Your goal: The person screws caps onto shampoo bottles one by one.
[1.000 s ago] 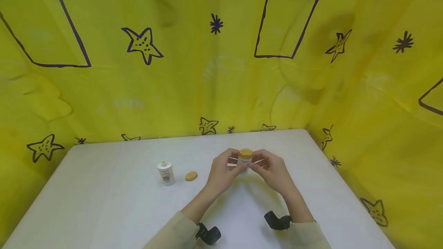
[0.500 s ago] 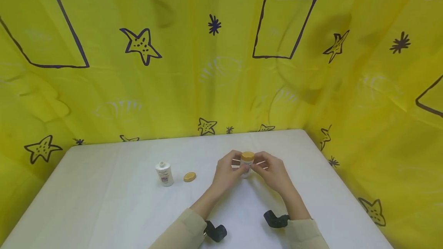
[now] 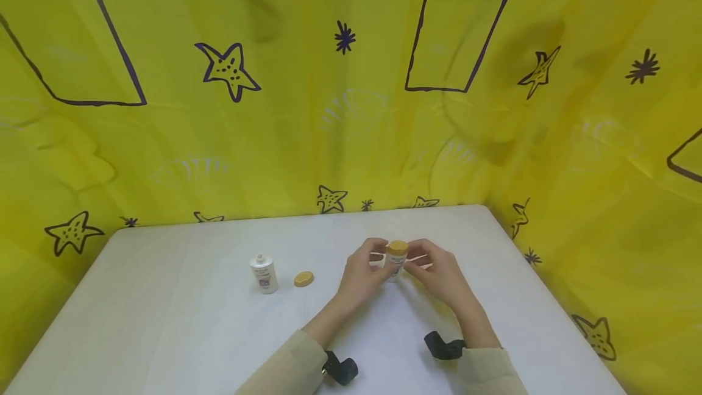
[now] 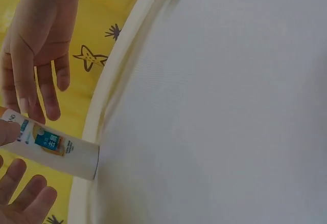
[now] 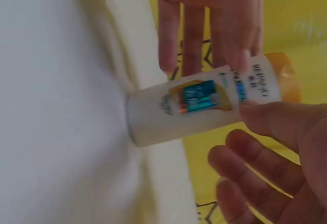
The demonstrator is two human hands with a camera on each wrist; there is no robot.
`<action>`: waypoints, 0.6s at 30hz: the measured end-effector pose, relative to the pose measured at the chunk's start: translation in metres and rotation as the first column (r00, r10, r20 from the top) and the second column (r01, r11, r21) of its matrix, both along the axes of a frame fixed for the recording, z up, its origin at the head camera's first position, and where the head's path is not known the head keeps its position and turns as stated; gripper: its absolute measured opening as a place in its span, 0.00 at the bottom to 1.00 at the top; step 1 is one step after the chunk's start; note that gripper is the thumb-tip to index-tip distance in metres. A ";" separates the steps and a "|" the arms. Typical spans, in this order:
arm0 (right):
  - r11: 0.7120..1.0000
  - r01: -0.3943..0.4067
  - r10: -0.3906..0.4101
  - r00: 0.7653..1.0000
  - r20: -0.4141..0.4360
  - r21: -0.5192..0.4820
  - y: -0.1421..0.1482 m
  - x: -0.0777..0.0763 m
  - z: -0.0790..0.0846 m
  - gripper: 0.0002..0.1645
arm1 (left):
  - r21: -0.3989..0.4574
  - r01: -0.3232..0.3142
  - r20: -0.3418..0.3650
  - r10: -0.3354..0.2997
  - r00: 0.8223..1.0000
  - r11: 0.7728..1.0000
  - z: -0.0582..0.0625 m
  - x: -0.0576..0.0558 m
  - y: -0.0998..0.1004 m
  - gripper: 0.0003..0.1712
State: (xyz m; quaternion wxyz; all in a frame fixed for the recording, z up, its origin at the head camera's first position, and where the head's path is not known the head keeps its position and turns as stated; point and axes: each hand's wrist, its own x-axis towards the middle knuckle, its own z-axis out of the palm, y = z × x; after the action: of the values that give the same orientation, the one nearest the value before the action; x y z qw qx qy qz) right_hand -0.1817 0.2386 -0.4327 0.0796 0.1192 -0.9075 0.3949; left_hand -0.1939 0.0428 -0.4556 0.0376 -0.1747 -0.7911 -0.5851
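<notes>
A white shampoo bottle (image 3: pixel 396 259) with a yellow-orange cap stands upright on the table, its base at the surface in both wrist views. My left hand (image 3: pixel 359 270) holds it from the left, thumb across the front near the cap. From the right, my right hand (image 3: pixel 439 270) grips the same upper part between thumb and forefinger. Its other fingers (image 5: pixel 250 178) are spread away from the bottle. A blue-green label patch shows on the bottle's (image 4: pixel 56 144) front. To the left, a second white bottle (image 3: pixel 265 274) stands uncapped, its neck exposed. Beside it lies a yellow-orange cap (image 3: pixel 304 278).
The white table (image 3: pixel 181 322) has a raised padded edge in the wrist views. Yellow curtains (image 3: pixel 296 139) with dark star and frame drawings hang behind it and along the right side. Black wrist devices (image 3: pixel 341 370) sit at both sleeves.
Both hands have shifted slightly right and toward me with the held bottle, which has come down a little. The second bottle and the loose cap have stayed in place.
</notes>
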 end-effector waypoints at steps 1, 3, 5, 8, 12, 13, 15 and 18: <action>1.000 -0.001 0.001 1.000 0.004 0.006 0.000 0.001 0.004 0.20 | -0.011 -0.004 0.000 0.004 1.000 1.000 0.003 0.002 -0.005 0.24; 1.000 0.012 -0.012 1.000 -0.001 0.024 0.000 0.005 0.015 0.22 | -0.028 -0.009 -0.015 0.008 1.000 1.000 0.009 0.005 -0.017 0.26; 0.997 0.057 -0.056 0.998 -0.021 0.049 0.001 0.010 0.026 0.22 | -0.026 -0.002 -0.037 0.001 0.999 1.000 0.019 0.011 -0.031 0.25; 0.992 0.111 -0.105 0.989 -0.102 0.062 -0.003 0.020 0.041 0.20 | -0.001 -0.001 -0.085 0.001 0.996 1.000 0.035 0.022 -0.054 0.24; 0.997 0.074 -0.063 0.957 -0.283 0.026 -0.017 0.028 0.053 0.16 | 0.041 -0.013 -0.146 0.019 0.989 0.999 0.054 0.041 -0.089 0.23; 0.999 0.048 -0.040 0.943 -0.330 0.018 -0.021 0.029 0.055 0.17 | 0.053 -0.011 -0.168 0.020 0.986 0.999 0.057 0.046 -0.097 0.23; 1.000 -0.017 0.016 0.915 -0.403 0.001 -0.031 0.030 0.056 0.19 | 0.059 -0.017 -0.222 0.030 0.975 0.998 0.063 0.056 -0.116 0.22; 0.994 -0.111 0.096 0.892 -0.442 -0.008 -0.046 0.029 0.057 0.21 | 0.046 -0.046 -0.320 0.058 0.946 0.998 0.070 0.069 -0.144 0.22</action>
State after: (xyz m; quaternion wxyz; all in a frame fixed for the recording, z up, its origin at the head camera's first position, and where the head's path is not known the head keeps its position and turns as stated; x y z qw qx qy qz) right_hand -0.1524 0.1929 -0.3754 0.2636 0.2524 -0.8515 0.3766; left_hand -0.1254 -0.1016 -0.3859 0.1845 -0.2457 -0.7675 -0.5627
